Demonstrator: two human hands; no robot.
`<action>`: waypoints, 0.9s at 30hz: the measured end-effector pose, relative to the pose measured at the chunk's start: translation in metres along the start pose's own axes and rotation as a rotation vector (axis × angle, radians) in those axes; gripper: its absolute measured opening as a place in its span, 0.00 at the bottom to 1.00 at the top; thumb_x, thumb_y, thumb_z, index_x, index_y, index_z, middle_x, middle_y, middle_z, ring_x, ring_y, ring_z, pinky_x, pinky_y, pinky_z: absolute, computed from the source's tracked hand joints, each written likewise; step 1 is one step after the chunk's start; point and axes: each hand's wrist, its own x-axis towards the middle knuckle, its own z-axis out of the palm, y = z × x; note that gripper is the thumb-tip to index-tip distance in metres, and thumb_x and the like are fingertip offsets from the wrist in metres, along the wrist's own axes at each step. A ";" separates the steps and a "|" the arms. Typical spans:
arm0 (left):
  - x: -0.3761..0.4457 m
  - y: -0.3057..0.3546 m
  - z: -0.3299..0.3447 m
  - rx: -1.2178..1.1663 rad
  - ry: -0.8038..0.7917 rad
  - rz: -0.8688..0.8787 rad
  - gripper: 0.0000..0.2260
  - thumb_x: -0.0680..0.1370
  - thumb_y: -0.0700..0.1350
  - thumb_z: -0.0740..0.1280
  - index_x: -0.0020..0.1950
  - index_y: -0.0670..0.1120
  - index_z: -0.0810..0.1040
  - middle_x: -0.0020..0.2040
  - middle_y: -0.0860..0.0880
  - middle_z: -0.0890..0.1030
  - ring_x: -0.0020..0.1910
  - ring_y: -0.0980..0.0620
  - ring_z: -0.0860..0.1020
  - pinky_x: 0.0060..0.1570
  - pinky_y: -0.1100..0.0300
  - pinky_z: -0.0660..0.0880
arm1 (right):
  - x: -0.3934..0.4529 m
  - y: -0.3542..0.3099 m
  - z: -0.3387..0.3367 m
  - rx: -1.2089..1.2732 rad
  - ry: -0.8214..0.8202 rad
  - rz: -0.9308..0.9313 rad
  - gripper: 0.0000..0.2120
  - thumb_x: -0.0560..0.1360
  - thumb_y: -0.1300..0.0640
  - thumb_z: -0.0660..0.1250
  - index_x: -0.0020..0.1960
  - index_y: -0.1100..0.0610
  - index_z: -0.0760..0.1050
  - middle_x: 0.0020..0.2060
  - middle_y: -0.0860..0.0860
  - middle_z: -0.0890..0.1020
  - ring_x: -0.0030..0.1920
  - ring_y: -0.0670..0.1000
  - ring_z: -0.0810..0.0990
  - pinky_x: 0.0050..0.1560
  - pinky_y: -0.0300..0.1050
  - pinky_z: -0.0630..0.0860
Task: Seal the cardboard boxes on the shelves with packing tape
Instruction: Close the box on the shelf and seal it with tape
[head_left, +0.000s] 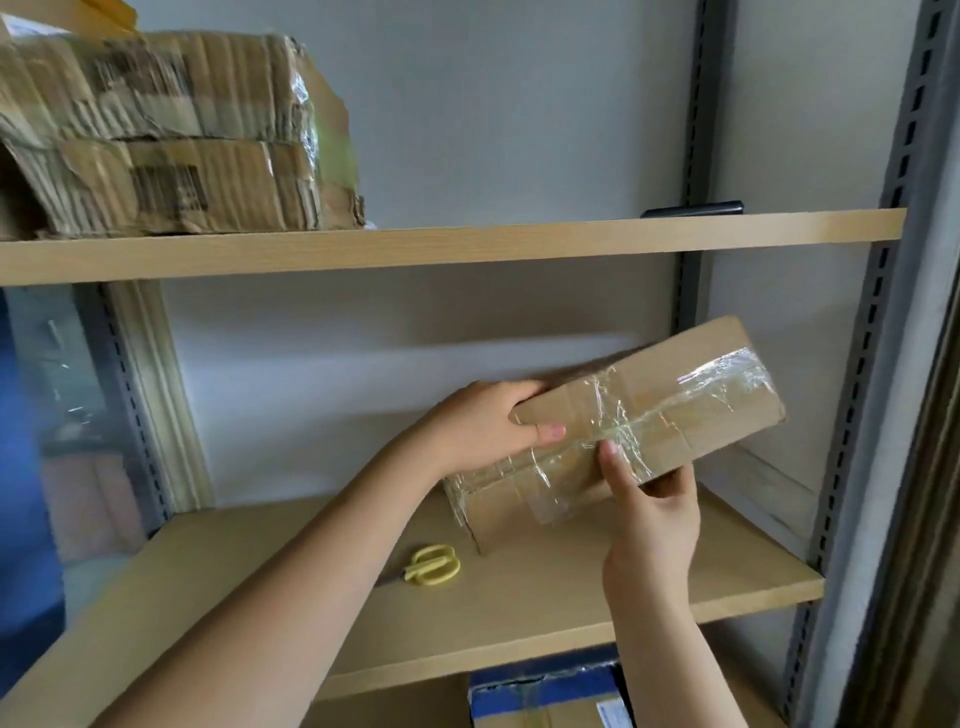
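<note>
left hand (480, 428): grips the box's left end, thumb on its front.
right hand (649, 499): pinches its lower edge.
cardboard box (675, 405): taped, tilted, held above the middle shelf (571, 582).
scissors (431, 566): yellow, on that shelf.

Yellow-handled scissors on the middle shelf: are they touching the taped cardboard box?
Apart. The head view shows bare shelf between the yellow-handled scissors and the taped cardboard box, which both hands hold.
</note>
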 end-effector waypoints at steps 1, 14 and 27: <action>-0.007 -0.004 0.000 -0.041 0.019 0.000 0.23 0.74 0.64 0.67 0.67 0.59 0.75 0.59 0.60 0.81 0.56 0.59 0.80 0.60 0.51 0.77 | -0.003 0.000 0.003 -0.021 -0.023 -0.011 0.27 0.71 0.57 0.76 0.67 0.47 0.74 0.56 0.45 0.83 0.58 0.46 0.81 0.66 0.53 0.74; -0.064 -0.044 0.025 -0.139 0.000 -0.058 0.33 0.76 0.70 0.58 0.79 0.66 0.50 0.77 0.60 0.64 0.73 0.58 0.66 0.71 0.58 0.66 | 0.023 -0.062 -0.020 -0.275 0.111 -0.258 0.44 0.73 0.39 0.71 0.80 0.47 0.51 0.68 0.44 0.70 0.62 0.43 0.73 0.60 0.39 0.73; -0.168 -0.099 0.019 -0.445 0.501 -0.374 0.08 0.82 0.47 0.63 0.59 0.50 0.78 0.52 0.52 0.83 0.51 0.58 0.81 0.58 0.56 0.77 | 0.044 -0.007 -0.084 -0.883 0.260 -0.345 0.22 0.76 0.35 0.57 0.68 0.37 0.70 0.67 0.45 0.74 0.68 0.52 0.72 0.67 0.57 0.70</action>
